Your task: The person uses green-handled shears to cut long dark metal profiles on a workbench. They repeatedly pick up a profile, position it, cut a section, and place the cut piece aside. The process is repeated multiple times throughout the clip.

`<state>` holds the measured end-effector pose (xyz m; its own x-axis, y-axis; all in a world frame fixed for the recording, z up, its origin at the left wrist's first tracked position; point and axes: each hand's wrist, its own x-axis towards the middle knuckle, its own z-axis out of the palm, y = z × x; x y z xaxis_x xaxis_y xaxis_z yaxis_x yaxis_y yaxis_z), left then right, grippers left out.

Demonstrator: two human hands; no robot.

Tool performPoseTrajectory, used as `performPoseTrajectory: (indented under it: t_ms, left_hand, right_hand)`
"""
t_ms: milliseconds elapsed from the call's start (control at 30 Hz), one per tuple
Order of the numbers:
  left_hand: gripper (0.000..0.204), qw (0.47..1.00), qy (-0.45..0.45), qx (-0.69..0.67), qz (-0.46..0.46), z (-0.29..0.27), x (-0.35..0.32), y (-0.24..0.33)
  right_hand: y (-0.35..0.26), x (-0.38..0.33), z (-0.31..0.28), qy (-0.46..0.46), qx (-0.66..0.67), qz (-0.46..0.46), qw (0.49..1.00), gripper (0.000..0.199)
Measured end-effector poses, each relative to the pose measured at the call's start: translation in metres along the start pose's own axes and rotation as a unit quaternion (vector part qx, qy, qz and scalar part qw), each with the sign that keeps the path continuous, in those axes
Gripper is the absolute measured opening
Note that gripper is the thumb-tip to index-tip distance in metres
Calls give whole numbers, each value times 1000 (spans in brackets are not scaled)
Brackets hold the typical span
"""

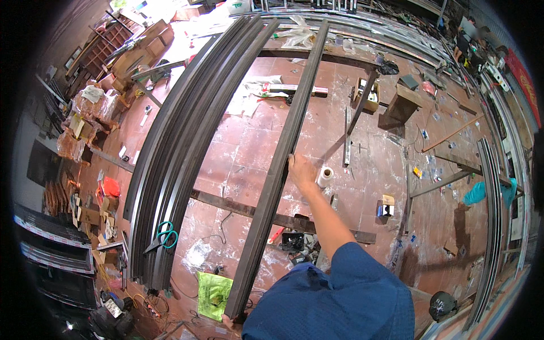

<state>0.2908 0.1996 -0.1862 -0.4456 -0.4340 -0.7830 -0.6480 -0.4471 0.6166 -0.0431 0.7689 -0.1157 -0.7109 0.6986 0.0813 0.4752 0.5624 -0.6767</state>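
Note:
A long dark metal profile [265,218] lies lengthwise across the rack's crossbars. My right hand [302,171] grips its right edge about midway along, with the arm stretched forward. At the profile's near end, a small part of my left hand [228,321] shows against its left side; the rest is hidden by the profile and my blue shirt. To the left, several similar dark profiles [195,133] lie side by side in a bundle. Scissors with teal handles [165,235] rest on the near part of that bundle.
Dark crossbars [226,205] support the profiles above a tiled floor. Below are a green bag [214,294], a white roll [325,177] and an open carton [367,96]. More profiles [490,226] stand at right. Cartons [153,45] pile up far left; a person [466,37] is far right.

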Motion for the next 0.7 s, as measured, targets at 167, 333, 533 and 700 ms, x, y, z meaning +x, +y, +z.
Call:
performPoseTrajectory:
  t_ms: [167, 333, 533, 700]
  left_hand:
    - [94, 1000, -19, 9, 13, -2, -5, 12]
    - [84, 998, -48, 15, 24, -2, -4, 27]
    - [73, 995, -87, 28, 33, -1, -3, 48]
    - [66, 998, -27, 36, -39, -2, -4, 59]
  right_hand:
    - [-5, -61, -1, -75, 89, 27, 993, 43]
    - [-15, -83, -5, -88, 184, -4, 979, 45]
    - [-24, -83, -7, -64, 229, -35, 971, 48]
    - [-30, -81, -7, -81, 220, -45, 971, 47]
